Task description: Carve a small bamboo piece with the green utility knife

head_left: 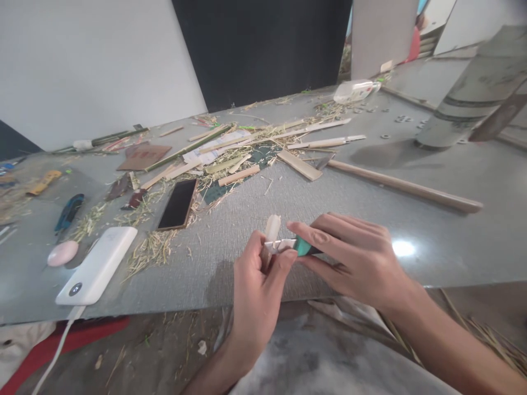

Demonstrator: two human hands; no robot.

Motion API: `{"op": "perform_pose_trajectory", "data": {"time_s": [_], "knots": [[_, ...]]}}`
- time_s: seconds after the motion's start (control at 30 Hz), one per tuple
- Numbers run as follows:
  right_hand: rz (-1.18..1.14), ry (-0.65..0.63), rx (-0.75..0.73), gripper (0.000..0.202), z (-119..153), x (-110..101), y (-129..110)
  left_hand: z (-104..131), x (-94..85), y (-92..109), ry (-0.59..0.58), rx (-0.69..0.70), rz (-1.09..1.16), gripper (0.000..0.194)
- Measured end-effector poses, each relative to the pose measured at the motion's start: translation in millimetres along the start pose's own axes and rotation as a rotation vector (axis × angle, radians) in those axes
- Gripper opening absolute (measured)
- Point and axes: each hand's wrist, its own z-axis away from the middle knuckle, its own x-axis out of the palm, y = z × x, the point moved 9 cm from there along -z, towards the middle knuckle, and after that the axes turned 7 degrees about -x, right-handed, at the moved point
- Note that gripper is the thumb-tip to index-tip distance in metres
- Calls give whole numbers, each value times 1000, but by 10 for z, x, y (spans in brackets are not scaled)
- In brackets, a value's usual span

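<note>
Near the table's front edge, my left hand (257,285) is closed around a short pale strip (272,227) that looks like bamboo or wood and sticks up from the fingers. My right hand (354,252) grips a knife with a green and black handle (302,247). The knife's blade (282,245) points left and lies across the strip, beside my left thumb. The lower end of the strip is hidden in my left hand.
On the grey table (354,203) are a phone (178,204), a white power bank (97,267) with a cable, a blue cutter (69,213), shavings and strips (237,176). A long wooden handle (403,186) and a large cylinder (469,99) stand or lie at the right.
</note>
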Motion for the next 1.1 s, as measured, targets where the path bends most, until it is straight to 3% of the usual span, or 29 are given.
{"op": "perform_pose_trajectory", "data": {"time_s": [0.2, 0.43, 0.57, 0.73, 0.83, 1.1], "knots": [[-45, -4, 13, 38, 5, 1, 35, -13, 57, -35, -119, -28, 106, 29], [-80, -40, 78, 34, 36, 40, 99, -29, 242, -36, -398, -96, 546, 20], [-175, -74, 91, 29, 39, 76, 94, -46, 234, -24, -396, -85, 615, 21], [-183, 24, 106, 31, 36, -30, 105, -78, 183, -63, -355, -99, 677, 22], [-157, -2, 104, 30, 30, -14, 99, -83, 154, -78, -325, -81, 667, 29], [-172, -70, 90, 31, 30, 62, 87, -38, 173, -47, -406, -26, 715, 32]]}}
